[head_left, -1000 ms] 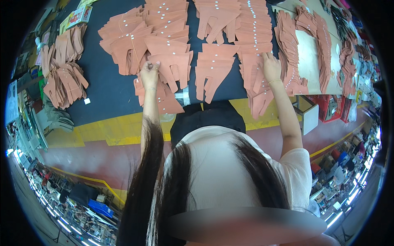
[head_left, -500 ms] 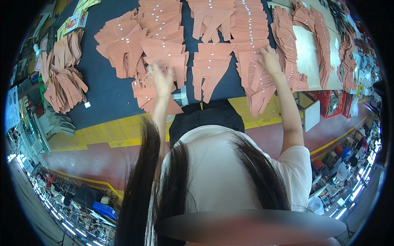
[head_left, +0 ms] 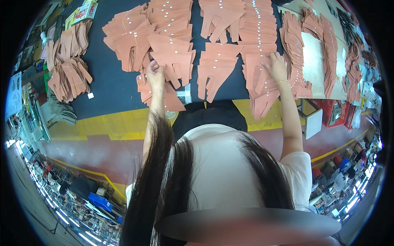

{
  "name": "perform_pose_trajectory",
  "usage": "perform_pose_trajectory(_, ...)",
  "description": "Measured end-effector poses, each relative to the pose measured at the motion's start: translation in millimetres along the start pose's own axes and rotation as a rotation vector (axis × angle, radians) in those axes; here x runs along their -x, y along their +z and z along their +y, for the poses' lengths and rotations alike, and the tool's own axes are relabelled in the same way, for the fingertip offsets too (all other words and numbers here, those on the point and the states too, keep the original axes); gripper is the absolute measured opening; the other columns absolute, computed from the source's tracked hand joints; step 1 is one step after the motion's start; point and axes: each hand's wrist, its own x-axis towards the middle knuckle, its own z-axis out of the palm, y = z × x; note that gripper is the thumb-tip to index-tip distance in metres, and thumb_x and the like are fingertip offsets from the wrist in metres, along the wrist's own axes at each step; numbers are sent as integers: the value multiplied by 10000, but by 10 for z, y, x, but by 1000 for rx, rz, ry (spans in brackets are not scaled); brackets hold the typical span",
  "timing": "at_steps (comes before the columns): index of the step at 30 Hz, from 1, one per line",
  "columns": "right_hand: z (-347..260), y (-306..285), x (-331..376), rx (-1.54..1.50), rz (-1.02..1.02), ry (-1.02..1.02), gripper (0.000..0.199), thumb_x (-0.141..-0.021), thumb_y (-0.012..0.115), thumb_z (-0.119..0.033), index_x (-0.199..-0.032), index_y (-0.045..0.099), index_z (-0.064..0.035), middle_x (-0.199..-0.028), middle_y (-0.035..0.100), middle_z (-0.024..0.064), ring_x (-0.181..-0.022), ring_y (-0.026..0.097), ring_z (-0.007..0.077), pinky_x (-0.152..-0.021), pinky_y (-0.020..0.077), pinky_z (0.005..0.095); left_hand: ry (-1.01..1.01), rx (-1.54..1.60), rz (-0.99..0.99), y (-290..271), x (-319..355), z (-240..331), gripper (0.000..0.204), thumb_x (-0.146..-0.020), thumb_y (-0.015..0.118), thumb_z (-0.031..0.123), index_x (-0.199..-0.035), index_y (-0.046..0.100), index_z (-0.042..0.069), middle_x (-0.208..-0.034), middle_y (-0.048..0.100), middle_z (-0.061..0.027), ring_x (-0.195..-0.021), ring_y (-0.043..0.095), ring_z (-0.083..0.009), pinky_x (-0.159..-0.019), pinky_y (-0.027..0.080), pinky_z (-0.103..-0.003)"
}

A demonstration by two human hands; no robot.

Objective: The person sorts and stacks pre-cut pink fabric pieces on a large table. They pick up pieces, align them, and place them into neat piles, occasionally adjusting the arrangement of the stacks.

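Flat salmon-coloured cut pieces with slots and small white stickers lie in overlapping rows on the dark table [head_left: 96, 96]. My left hand [head_left: 155, 76] is above the lower end of the left-hand row [head_left: 170, 43]. Its fingers are curled together; what they hold, if anything, I cannot make out. My right hand [head_left: 277, 67] rests open, fingers stretched out, on the near part of the right-hand row [head_left: 258, 74]. Between the two hands lies a shorter group of the same pieces [head_left: 217, 67], with neither hand on it.
Bundled salmon pieces [head_left: 69, 78] hang over the table's left side, near printed papers [head_left: 82, 12]. More rows [head_left: 293, 53] lie on a pale surface at right. Below it are a red crate [head_left: 338, 115] and a stool [head_left: 313, 123]. A yellow floor strip [head_left: 111, 123] runs along the table.
My left hand has drawn its fingers in and shifted slightly left relative to the row. My right hand stays on the right-hand row. The view has shifted a little.
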Motion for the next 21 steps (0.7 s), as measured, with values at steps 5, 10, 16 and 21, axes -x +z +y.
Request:
perform_pose_trajectory(5, 3, -38, -65, 24, -48, -2, 383, -731, 767, -302, -1036, 604, -138, -1078, 563, 29, -1033, 538, 282, -852, 431, 514, -145, 150, 28, 24, -88, 2, 430, -800, 693, 70, -1187, 553, -54, -1000, 617, -96, -896, 583, -131, -784, 471, -242)
perform_pose_trajectory(10, 31, -39, -96, -2, -61, -17, 368, -703, 785, -292, -985, 601, -144, -1052, 563, 34, -1023, 537, 289, -855, 425, 520, -138, 175, 78, 15, -112, -18, 332, -771, 748, 100, -1042, 604, -26, -895, 638, -72, -807, 588, -125, -744, 477, -244)
perform_pose_trajectory(16, 87, -103, -105, 10, -18, -96, 310, -713, 775, -246, -931, 584, -136, -1017, 580, 46, -1022, 562, 295, -869, 398, 523, -51, 152, 27, 4, -167, -10, 247, -781, 763, 118, -938, 612, 2, -808, 615, -29, -685, 546, -83, -626, 449, -212)
perform_pose_trajectory(21, -47, -330, -126, -114, -173, -16, 141, -784, 698, -172, -868, 631, -80, -933, 618, 91, -923, 615, 309, -803, 458, 468, -173, 392, -105, -17, -5, 210, 184, -843, 710, 91, -955, 576, 33, -744, 595, 9, -600, 509, -49, -539, 403, -196)
